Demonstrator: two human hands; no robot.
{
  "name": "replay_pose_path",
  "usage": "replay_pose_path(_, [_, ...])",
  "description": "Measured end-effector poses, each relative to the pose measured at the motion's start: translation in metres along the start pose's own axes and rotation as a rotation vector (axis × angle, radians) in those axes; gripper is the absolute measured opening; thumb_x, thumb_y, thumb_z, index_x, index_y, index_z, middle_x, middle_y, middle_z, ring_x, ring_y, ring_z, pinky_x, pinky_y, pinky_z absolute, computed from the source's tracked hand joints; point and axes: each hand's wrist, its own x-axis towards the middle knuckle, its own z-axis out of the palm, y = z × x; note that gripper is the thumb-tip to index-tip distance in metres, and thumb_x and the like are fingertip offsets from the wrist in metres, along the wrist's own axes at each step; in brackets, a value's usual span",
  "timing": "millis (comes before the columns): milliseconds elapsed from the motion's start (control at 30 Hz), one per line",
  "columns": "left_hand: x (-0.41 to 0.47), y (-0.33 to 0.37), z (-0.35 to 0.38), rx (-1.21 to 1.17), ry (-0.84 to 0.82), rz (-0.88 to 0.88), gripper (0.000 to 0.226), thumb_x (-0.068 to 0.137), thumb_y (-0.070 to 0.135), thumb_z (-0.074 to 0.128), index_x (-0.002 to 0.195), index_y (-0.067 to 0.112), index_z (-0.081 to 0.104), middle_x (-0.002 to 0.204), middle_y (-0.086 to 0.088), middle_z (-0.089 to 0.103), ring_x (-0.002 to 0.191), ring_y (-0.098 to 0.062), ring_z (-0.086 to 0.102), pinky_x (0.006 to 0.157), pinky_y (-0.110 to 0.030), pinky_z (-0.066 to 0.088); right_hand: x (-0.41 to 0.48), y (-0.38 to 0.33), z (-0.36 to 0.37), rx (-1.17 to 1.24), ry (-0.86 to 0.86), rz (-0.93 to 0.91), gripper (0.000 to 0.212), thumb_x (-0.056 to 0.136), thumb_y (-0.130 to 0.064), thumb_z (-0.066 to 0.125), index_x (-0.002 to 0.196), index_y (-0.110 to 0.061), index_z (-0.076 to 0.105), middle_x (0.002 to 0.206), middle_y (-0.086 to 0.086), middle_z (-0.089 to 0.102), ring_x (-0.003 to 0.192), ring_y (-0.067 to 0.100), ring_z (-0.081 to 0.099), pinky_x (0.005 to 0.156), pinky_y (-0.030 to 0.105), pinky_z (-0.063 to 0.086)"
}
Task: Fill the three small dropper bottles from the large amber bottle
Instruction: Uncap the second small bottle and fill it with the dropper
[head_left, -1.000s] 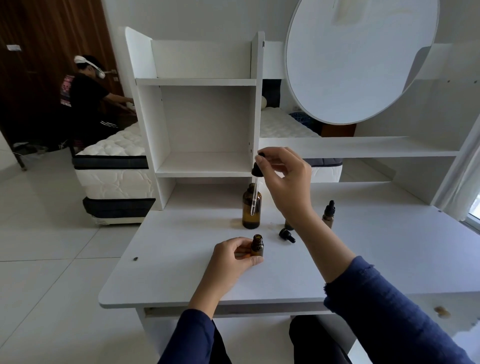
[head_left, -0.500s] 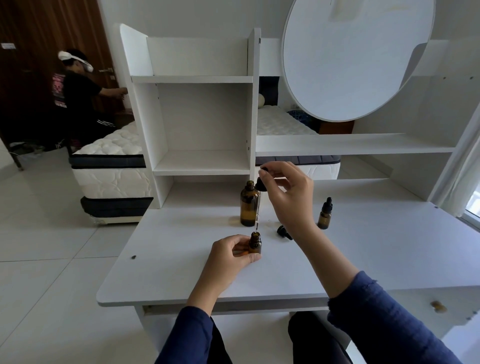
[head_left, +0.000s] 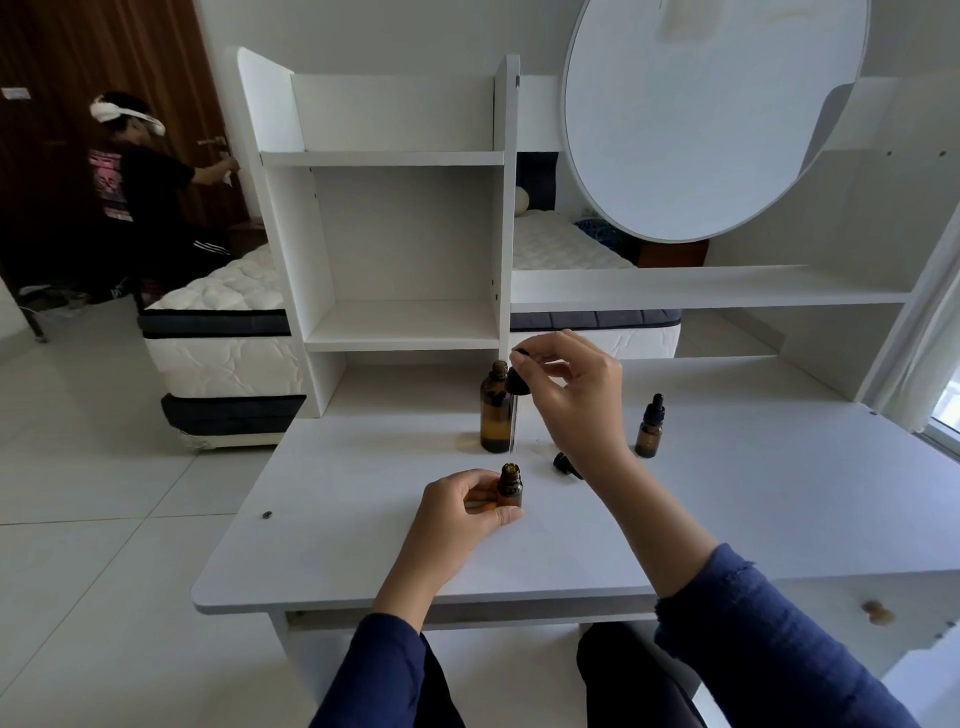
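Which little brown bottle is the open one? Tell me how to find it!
Start at the white desk and find the big bottle standing near its middle. Just in front of it stands a little bottle, held by the left hand. Unlike the capped bottle farther right, it has no cap, and the dropper in the right hand hangs just above it.

Uncapped bottle (head_left: 495, 415) upright; open vial (head_left: 510, 487) just before it, dropper (head_left: 516, 384) seemingly over its mouth; capped vial (head_left: 649, 435) to the bottle's right.
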Motion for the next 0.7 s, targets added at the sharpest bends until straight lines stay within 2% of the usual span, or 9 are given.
replay_pose_path(133, [0.000, 0.000, 0.000, 0.003, -0.003, 0.005, 0.026, 0.072, 0.016, 0.080, 0.091, 0.028, 0.066, 0.092, 0.008, 0.072, 0.089, -0.008, 0.068, 0.084, -0.016, 0.052, 0.000, 0.001, 0.000, -0.027, -0.027, -0.030, 0.006, 0.077, 0.000, 0.069, 0.076, -0.006, 0.070, 0.073, -0.002, 0.064, 0.070, 0.003, 0.059, 0.064, 0.008, 0.046])
replay_pose_path(233, [0.000, -0.001, 0.000, -0.002, -0.005, 0.004, 0.026, 0.072, 0.016, 0.080, 0.092, 0.026, 0.067, 0.092, 0.007, 0.072, 0.089, -0.008, 0.068, 0.084, -0.017, 0.052, 0.001, 0.000, 0.000, -0.024, -0.028, -0.025, 0.006, 0.078, -0.001, 0.068, 0.076, -0.006, 0.070, 0.074, 0.000, 0.064, 0.071, 0.010, 0.060, 0.062, 0.011, 0.047])
replay_pose_path(400, [0.001, -0.003, 0.000, 0.009, -0.004, 0.004, 0.031, 0.072, 0.017, 0.080, 0.100, 0.018, 0.069, 0.096, 0.005, 0.072, 0.091, -0.008, 0.068, 0.086, -0.018, 0.052, 0.013, -0.007, -0.001, 0.060, 0.065, 0.029, 0.005, 0.082, -0.005, 0.065, 0.082, -0.009, 0.068, 0.077, -0.001, 0.065, 0.072, 0.010, 0.063, 0.065, 0.023, 0.052])
replay_pose_path(467, [0.001, -0.002, 0.000, 0.006, -0.002, 0.000, 0.029, 0.072, 0.016, 0.080, 0.098, 0.020, 0.068, 0.095, 0.006, 0.072, 0.090, -0.006, 0.067, 0.084, -0.016, 0.052, 0.021, -0.010, -0.001, 0.089, 0.124, 0.014, 0.005, 0.084, -0.005, 0.064, 0.086, -0.008, 0.067, 0.080, 0.003, 0.066, 0.074, 0.011, 0.064, 0.068, 0.021, 0.053])
replay_pose_path(567, [-0.001, -0.001, 0.000, -0.004, -0.006, 0.002, 0.028, 0.072, 0.016, 0.079, 0.096, 0.024, 0.067, 0.094, 0.007, 0.072, 0.090, -0.005, 0.067, 0.082, -0.014, 0.051, 0.035, -0.013, 0.000, 0.132, 0.206, 0.013, 0.008, 0.085, -0.006, 0.064, 0.092, -0.006, 0.067, 0.086, 0.009, 0.066, 0.076, 0.001, 0.063, 0.070, 0.013, 0.052])
replay_pose_path(700, [0.000, 0.000, 0.000, 0.026, 0.007, 0.012, 0.029, 0.072, 0.017, 0.079, 0.098, 0.021, 0.067, 0.095, 0.007, 0.071, 0.091, -0.006, 0.067, 0.084, -0.015, 0.051, 0.049, -0.011, 0.004, 0.145, 0.222, 0.035, 0.012, 0.086, -0.008, 0.064, 0.097, -0.006, 0.067, 0.092, 0.010, 0.066, 0.080, -0.005, 0.062, 0.074, 0.011, 0.052])
